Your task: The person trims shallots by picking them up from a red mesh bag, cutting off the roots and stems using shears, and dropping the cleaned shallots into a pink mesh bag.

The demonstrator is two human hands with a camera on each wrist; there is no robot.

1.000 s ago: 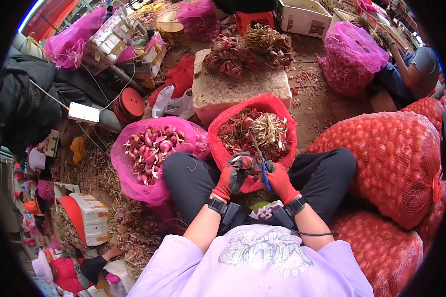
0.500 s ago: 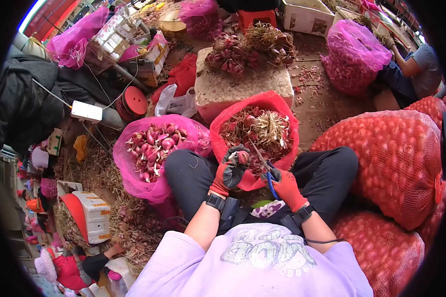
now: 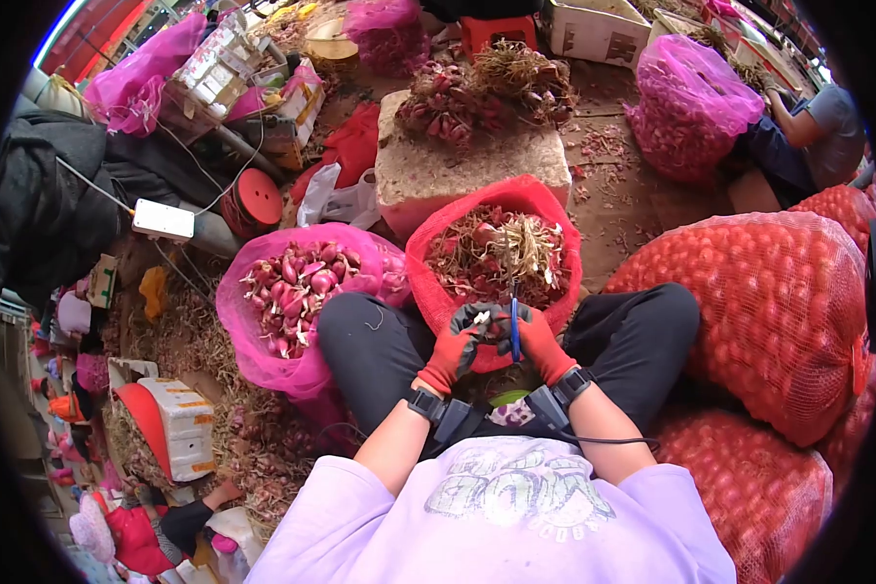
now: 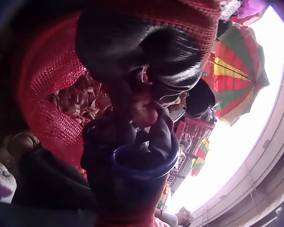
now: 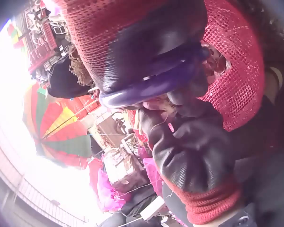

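Between the knees, my gloved left hand (image 3: pixel 455 346) grips a small shallot (image 4: pixel 146 112), mostly covered by fingers. Close beside it, my right hand (image 3: pixel 537 343) holds scissors by the blue handles (image 3: pixel 515 329), blades pointing away over the red mesh bag (image 3: pixel 420 255). That bag holds shallots with dry roots and stalks (image 3: pixel 530 243). In the left wrist view the right fingertips meet the shallot from below; the right wrist view has the blue handle (image 5: pixel 146 90) across the right palm, with the left hand (image 5: pixel 191 146) under it. The blade tips are hard to make out.
A pink mesh bag (image 3: pixel 229 297) of shallots stands at the left knee. Behind the red bag, a stone-like block (image 3: pixel 472 180) carries shallot bunches (image 3: pixel 443 102). Full red sacks (image 3: pixel 749 311) lie at right; a person (image 3: pixel 827 136) sits beyond them.
Half a second ago the hands were apart, with the scissors angled up and left. The hands have come together, and the scissors now stand nearly straight, pointing away from the body.
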